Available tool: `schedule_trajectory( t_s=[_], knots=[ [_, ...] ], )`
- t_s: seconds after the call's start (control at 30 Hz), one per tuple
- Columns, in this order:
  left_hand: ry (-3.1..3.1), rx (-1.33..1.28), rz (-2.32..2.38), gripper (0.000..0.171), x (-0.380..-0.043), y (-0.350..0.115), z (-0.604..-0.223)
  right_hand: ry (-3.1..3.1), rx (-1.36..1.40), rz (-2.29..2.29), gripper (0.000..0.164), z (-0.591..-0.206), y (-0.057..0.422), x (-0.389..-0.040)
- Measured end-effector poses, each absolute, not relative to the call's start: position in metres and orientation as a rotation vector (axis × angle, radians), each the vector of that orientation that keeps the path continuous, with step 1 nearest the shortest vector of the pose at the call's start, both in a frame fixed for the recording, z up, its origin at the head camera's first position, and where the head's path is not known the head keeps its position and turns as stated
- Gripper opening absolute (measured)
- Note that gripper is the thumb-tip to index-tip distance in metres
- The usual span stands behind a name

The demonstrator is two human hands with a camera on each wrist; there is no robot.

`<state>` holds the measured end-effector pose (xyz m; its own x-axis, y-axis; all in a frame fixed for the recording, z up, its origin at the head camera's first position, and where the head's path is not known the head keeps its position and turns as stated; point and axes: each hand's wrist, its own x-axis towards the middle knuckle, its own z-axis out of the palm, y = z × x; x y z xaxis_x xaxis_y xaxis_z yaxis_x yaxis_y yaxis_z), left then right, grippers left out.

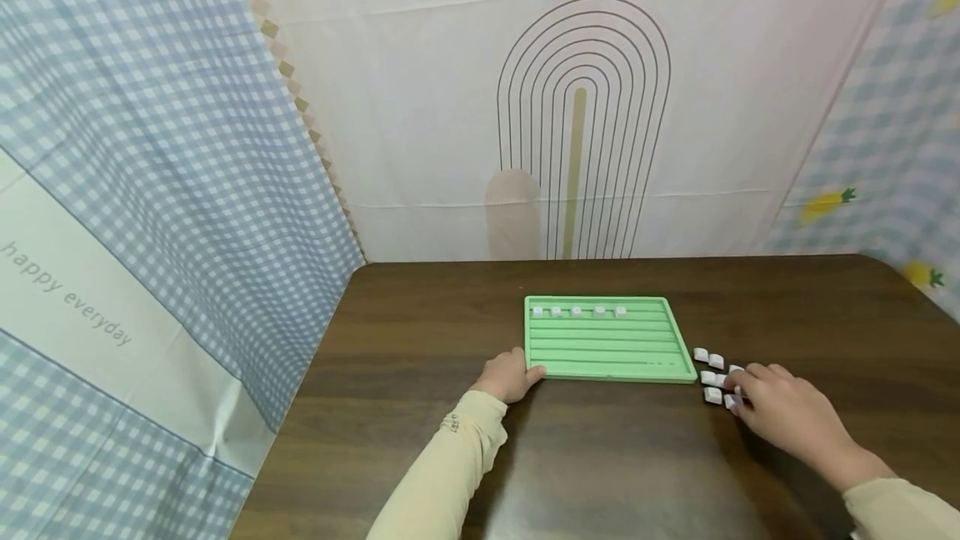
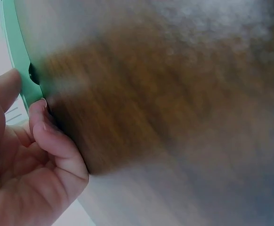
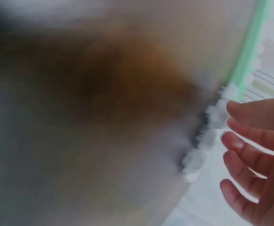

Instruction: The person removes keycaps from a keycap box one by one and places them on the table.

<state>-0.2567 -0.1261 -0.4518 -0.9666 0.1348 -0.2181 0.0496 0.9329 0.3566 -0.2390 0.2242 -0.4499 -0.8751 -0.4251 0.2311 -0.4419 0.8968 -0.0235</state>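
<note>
Pale sleeves (image 1: 450, 473) lead to right fingers (image 3: 247, 153) spread by white blocks (image 1: 713, 396) and left fingers (image 2: 57, 143) pinching a green tray (image 1: 607, 344) holding five.

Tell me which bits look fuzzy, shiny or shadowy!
Head view: mostly clear, pale shine on the near table, dark shadow near the right hand; left wrist view: table blurred, speckled glare towards top right, left hand clearer; right wrist view: table very blurred, white pieces soft, right hand clearer.

From afar I am seeing a pale yellow left sleeve (image 1: 444, 473) that is showing soft wrinkles and bearing a small dark marking (image 1: 451, 422) near its cuff (image 1: 483, 408); the right sleeve (image 1: 903, 511) is matching it in colour.
</note>
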Motion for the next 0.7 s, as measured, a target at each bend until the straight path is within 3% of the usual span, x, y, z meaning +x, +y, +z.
schedule_trajectory(
  t_s=[0.33, 0.7],
  knots=[
    [2.842, 0.139, 0.537, 0.051, -0.255, -0.128, -0.451, -2.901, 0.506, 0.345, 0.014, -0.420, 0.192, -0.284],
    [2.846, 0.142, 0.460, 0.050, -0.252, -0.126, -0.447, -3.087, 0.629, 0.585, 0.042, -0.435, 0.140, -0.346]
  ],
)
